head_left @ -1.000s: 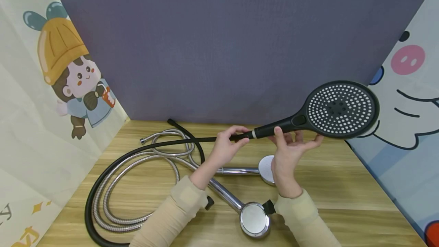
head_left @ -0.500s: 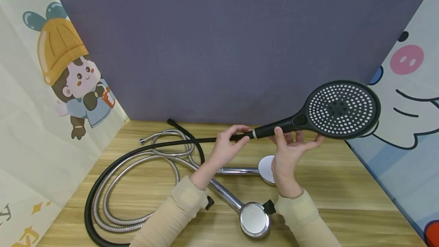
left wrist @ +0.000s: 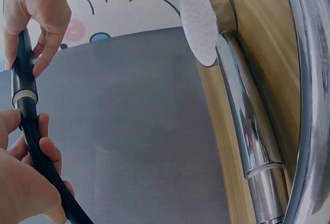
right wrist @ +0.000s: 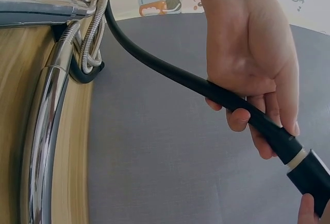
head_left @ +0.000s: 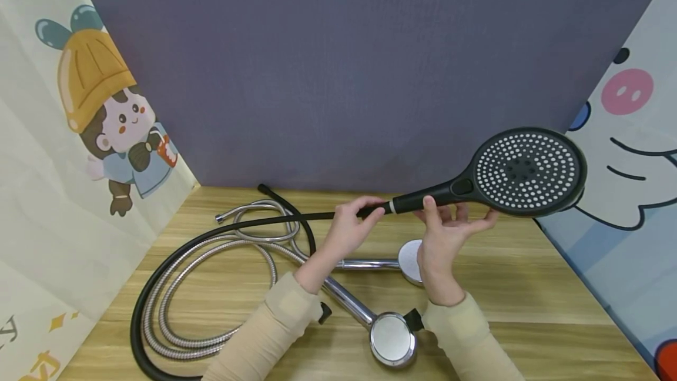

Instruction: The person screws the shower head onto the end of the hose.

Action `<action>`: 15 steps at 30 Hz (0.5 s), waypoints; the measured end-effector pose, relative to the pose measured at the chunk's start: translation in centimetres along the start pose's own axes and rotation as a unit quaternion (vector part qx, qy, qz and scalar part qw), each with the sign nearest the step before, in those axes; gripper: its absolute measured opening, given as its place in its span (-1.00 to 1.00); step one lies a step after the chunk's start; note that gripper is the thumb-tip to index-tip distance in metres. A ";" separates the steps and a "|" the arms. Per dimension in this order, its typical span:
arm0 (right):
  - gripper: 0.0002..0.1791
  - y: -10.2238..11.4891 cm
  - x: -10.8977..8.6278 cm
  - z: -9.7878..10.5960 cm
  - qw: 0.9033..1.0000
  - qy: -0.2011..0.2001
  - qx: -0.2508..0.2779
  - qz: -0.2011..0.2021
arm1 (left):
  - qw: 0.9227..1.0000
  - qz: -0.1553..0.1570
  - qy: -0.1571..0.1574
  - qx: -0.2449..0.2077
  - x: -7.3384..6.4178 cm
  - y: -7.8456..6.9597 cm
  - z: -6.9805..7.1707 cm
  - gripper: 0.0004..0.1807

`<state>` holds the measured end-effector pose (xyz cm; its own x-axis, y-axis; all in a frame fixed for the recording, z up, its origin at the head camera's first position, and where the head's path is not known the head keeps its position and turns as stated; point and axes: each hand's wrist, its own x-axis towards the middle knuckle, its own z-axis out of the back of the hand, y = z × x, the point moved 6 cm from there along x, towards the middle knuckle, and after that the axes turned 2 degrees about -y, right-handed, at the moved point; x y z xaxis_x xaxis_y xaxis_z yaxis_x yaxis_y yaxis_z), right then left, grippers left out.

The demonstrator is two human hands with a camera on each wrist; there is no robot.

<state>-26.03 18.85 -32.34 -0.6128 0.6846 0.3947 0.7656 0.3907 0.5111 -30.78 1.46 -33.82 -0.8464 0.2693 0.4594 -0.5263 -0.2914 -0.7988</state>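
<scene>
A black shower head with a perforated oval face is held up above the table, its face toward the head camera. My right hand grips its handle from below, thumb in front. To the left, my left hand pinches the end of a black shower hose right at the handle's base. Between hose end and handle a thin pale ring shows in the right wrist view. From the left hand the hose runs left and curves down in a wide loop on the table.
Two chrome shower heads, one with a speckled face and one with a plain face, lie under my arms. Coiled metal hoses cover the table's left part. A grey panel stands behind the wooden table.
The black shower head's face tilts very slightly downward. Both hands keep their grip and place.
</scene>
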 end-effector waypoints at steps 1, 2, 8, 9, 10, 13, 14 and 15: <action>0.12 0.0 0.0 0.0 1.000 0.000 0.001 0.000 | 1.000 -0.001 -0.002 0.001 0.0 0.0 0.0 -0.69; 0.12 0.0 0.0 0.0 1.000 0.000 0.002 0.001 | 1.000 -0.003 -0.003 0.000 0.0 0.0 0.0 -0.69; 0.12 0.1 0.0 0.0 1.000 0.005 0.002 0.003 | 1.000 -0.015 -0.017 -0.011 0.0 -0.3 0.0 -0.71; 0.12 0.1 0.0 0.0 1.000 0.005 0.001 0.003 | 1.000 -0.015 -0.020 -0.012 0.0 -0.4 0.0 -0.71; 0.12 0.1 0.0 0.0 1.000 0.006 0.001 0.003 | 1.000 -0.015 -0.022 -0.016 0.0 -0.4 0.0 -0.72; 0.12 0.1 0.0 0.0 1.000 0.007 0.001 0.003 | 0.999 -0.016 -0.028 -0.026 -0.1 -0.4 0.0 -0.73; 0.12 0.1 0.0 0.0 1.000 0.007 0.002 0.003 | 0.999 -0.018 -0.029 -0.031 -0.1 -0.4 0.0 -0.73; 0.11 0.1 0.0 0.0 1.000 0.006 0.002 0.002 | 0.999 -0.021 -0.030 -0.034 -0.1 -0.4 0.0 -0.73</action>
<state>-26.00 18.89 -32.30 -0.6120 0.6785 0.4062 0.7690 0.3908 0.5059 -30.54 1.55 -33.54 -0.8278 0.2235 0.5146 -0.5569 -0.2164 -0.8019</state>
